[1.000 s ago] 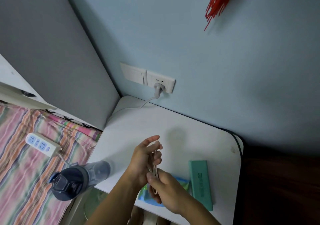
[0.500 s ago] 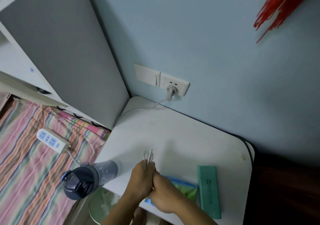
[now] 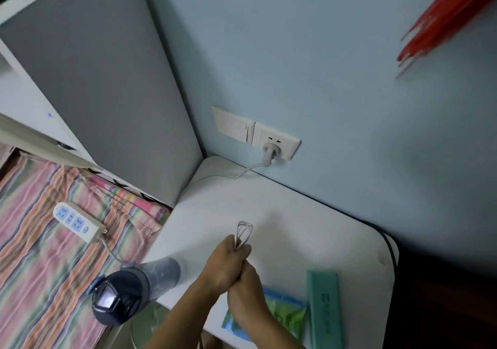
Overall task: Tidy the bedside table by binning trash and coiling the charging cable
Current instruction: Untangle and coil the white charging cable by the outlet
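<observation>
Over the white bedside table (image 3: pixel 309 230) my left hand (image 3: pixel 226 264) and my right hand (image 3: pixel 246 295) press together around a thin white charging cable (image 3: pixel 244 231). Its folded loops stick up out of my left fist. Both fists are closed on the bundle. A green and blue snack packet (image 3: pixel 285 313) lies flat on the table just right of my right wrist, partly hidden by it.
A teal rectangular box (image 3: pixel 324 308) lies near the table's front right. A dark blue bottle (image 3: pixel 129 292) stands at the front left corner. A white plug (image 3: pixel 269 153) sits in the wall socket. A power strip (image 3: pixel 78 220) rests on the striped bedding (image 3: pixel 53 254).
My left hand has closed from spread fingers into a fist around the cable, and loops now stick out above it. The view has shifted, so everything sits further right.
</observation>
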A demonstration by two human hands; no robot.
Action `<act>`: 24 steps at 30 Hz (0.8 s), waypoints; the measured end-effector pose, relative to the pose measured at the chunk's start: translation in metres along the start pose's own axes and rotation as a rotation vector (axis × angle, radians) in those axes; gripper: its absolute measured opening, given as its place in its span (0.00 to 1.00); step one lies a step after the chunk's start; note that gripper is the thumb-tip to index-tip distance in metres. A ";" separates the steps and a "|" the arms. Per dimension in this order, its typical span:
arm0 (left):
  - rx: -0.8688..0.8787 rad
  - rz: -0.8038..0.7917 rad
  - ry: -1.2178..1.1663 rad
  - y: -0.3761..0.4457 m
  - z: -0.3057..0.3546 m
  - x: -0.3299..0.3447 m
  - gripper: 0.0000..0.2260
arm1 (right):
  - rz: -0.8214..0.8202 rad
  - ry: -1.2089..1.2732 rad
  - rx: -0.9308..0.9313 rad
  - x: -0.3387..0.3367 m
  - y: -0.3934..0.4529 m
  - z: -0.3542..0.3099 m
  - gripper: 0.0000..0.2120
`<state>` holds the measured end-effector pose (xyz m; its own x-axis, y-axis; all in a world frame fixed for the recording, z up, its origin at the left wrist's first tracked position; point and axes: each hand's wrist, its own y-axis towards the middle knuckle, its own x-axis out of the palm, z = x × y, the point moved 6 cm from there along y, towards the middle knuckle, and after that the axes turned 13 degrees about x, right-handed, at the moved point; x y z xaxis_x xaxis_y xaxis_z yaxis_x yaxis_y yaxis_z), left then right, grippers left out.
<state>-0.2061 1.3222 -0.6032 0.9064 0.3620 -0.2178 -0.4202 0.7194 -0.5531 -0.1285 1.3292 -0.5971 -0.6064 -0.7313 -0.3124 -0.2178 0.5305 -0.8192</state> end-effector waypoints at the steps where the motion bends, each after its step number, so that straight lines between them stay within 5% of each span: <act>1: -0.035 0.009 -0.024 0.003 0.000 -0.001 0.10 | 0.021 -0.047 0.052 0.001 0.007 -0.003 0.14; 6: -0.020 0.300 -0.013 -0.007 -0.007 -0.019 0.35 | -0.122 0.043 0.169 0.003 0.053 -0.024 0.13; 11: 0.095 0.407 0.087 -0.031 -0.030 -0.030 0.34 | 0.040 -0.112 0.144 0.004 0.111 -0.072 0.13; 18: 0.010 0.437 -0.023 -0.033 -0.058 -0.034 0.37 | 0.217 -0.320 -0.027 0.022 0.130 -0.122 0.13; 24: 0.069 0.436 -0.052 -0.016 -0.045 -0.041 0.31 | 0.099 -0.048 0.046 0.033 0.142 -0.122 0.11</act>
<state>-0.2343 1.2693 -0.6218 0.6413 0.6684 -0.3767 -0.7661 0.5305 -0.3629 -0.2727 1.4323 -0.6650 -0.5853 -0.6968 -0.4147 -0.1228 0.5817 -0.8041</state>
